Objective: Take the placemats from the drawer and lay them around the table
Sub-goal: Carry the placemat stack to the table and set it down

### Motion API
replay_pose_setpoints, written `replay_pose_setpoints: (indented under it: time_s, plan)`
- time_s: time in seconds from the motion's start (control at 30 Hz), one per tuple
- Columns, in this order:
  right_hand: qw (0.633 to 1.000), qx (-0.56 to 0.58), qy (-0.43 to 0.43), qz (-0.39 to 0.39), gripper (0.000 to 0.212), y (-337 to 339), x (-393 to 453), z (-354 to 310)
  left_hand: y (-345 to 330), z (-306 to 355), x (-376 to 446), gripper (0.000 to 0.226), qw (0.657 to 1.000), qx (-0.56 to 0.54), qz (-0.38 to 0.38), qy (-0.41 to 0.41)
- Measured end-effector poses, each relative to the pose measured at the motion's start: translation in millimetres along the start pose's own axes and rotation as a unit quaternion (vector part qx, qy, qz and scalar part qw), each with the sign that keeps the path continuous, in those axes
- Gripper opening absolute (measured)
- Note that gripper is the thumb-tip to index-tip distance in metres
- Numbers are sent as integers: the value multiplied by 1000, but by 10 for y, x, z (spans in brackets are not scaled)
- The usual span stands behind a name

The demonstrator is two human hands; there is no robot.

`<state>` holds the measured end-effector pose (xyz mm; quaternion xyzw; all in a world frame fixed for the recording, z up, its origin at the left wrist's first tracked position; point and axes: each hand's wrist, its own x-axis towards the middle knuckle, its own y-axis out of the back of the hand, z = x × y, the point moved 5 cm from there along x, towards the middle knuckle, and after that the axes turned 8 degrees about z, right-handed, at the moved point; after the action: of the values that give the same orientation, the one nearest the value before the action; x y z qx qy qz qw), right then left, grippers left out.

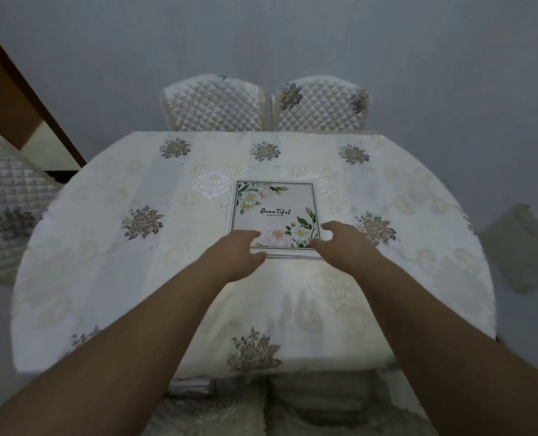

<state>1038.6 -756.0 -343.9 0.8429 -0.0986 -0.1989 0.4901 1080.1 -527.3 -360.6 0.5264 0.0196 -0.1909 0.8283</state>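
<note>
Head view: placemats (275, 212), one flat floral stack, frame centre on the table (104, 247). Likely light, limp, slippery; best lifted by near corners. My left hand (239, 250) and right hand (340, 243): fingers loose at its near edge, gripping nothing yet.

I see a cream tablecloth (104, 247) woven with pale scrollwork and scattered grey-brown rose clusters. Near its middle lies the top placemat (275, 212), off-white with a thin dark border line, white and blush flowers with green leaves at two corners, and black script reading "Beautiful". Beyond the far edge, two chair backs (212, 103) wear cream diamond-quilted covers; the right one carries grey-brown blooms.
</note>
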Motion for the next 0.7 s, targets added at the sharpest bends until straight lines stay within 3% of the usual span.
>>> replay_pose_setpoints:
  time_s: [0.17,0.3,0.7]
  plan:
    - [997,32,56,44,63,672,-592,-281,691,396,-754,58,995,-51,89,0]
    - [992,69,102,33,60,985,-1062,-456,1084,563,-1302,55,988,-51,147,10]
    - [977,48,199,53,64,1291,-2027,-592,1493,626,-2515,64,975,-15,219,38]
